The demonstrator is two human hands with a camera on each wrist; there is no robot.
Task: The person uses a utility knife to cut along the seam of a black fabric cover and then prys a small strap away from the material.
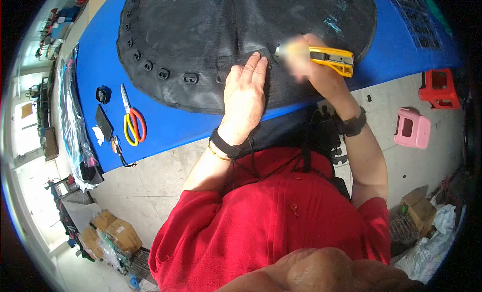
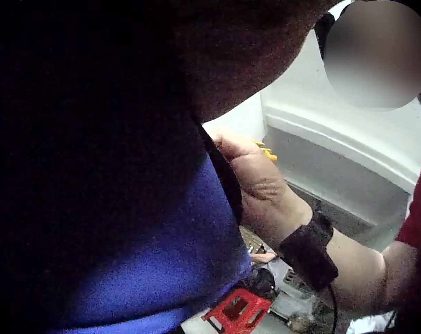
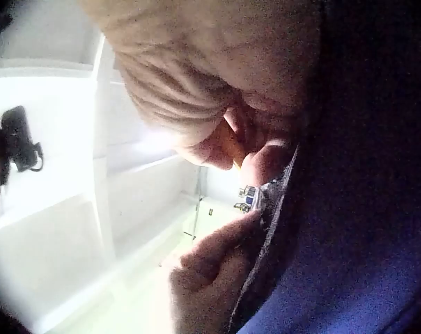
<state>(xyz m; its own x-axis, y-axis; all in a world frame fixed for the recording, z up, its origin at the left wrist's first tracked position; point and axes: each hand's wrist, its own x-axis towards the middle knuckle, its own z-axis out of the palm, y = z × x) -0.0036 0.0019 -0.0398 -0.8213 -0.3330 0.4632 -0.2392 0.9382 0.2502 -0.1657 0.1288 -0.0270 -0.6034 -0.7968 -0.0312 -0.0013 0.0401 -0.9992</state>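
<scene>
Two hands over black panel (image 1: 296, 21): left hand (image 1: 244, 97) lies flat on it, fingers straight; right hand (image 1: 317, 74), just beside, grips yellow tool (image 1: 332, 58) (fingertips blurred). Panel spread beneath both, on blue surface (image 1: 170, 126), black buckles (image 1: 163, 73) along its curved edge. Scissors (image 1: 134, 125) near panel. Farther out, cardboard boxes (image 1: 120, 234) below surface, contents too small to tell.

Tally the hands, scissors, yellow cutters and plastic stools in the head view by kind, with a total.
Hands: 2 (left hand, right hand)
Scissors: 1
Yellow cutter: 1
Plastic stools: 2 (red stool, pink stool)
Total: 6
</scene>
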